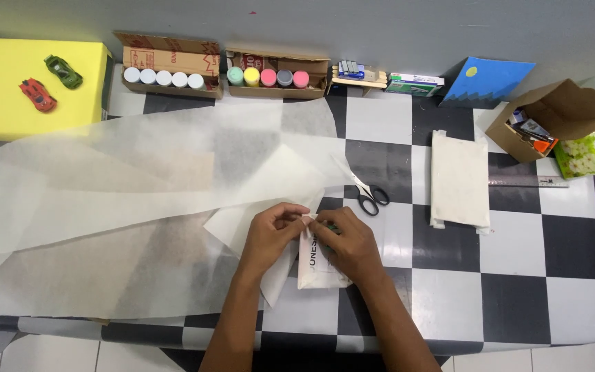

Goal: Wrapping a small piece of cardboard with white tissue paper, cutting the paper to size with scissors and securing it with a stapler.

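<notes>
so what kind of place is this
Likely a craft or hobby worktable: paint pots in cardboard boxes, scissors and a big sheet of thin white paper on a checkered table.

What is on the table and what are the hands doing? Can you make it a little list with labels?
Left hand: pinching the top of a small white packet
Right hand: on the same packet, fingers at its top edge
Under the hands: big sheet of thin white paper
Scissors: lying just above the hands
Folded white stack: right of the scissors
Paint jars: in boxes at the back
Toy cars: on a yellow block
</notes>
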